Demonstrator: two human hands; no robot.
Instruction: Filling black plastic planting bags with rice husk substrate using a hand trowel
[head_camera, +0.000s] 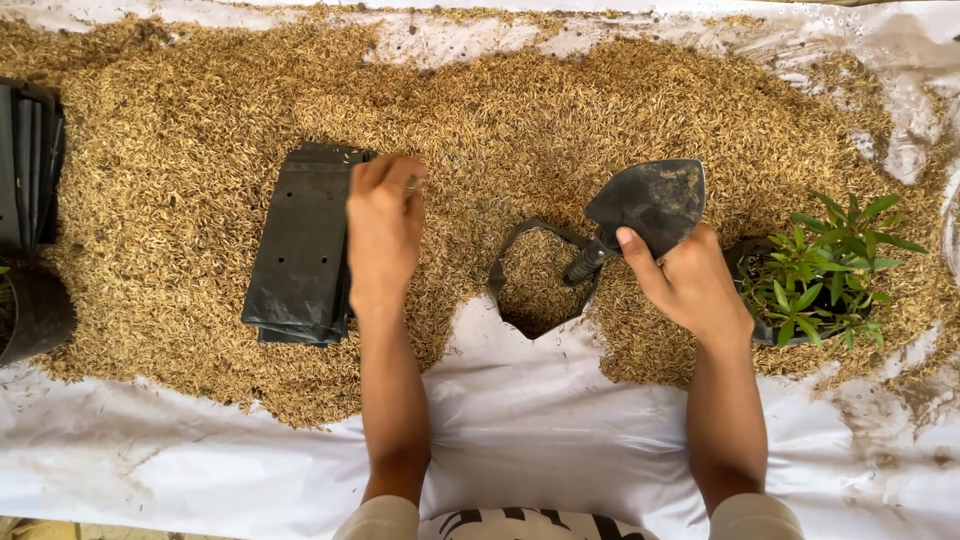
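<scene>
**Filling a grow bag with husk: trowel raised, bag standing open**

- Right hand: closed around the handle of a small dark trowel, thumb laid along the neck. The blade is tilted up and looks bare, held just above and to the right of the bag.
- Left hand: lifted over the husk, fingers drawn together as if pinching a few grains; whether it actually holds anything I cannot tell. It hovers over the right edge of a flat stack of black bags.
- Open black grow bag: stands between the two hands at the near edge of the husk heap, mouth gaping, already holding husk well up its sides.
- Potted seedling: green, leafy, in its own black bag, just right of the right hand.
- More black bags at the far left; white sheet beneath everything.

Judgement: the filling step appears to be under way. The next move seems to call for a fresh scoop from the heap, tipped squarely into the bag's floppy mouth, which may need steadying.
</scene>
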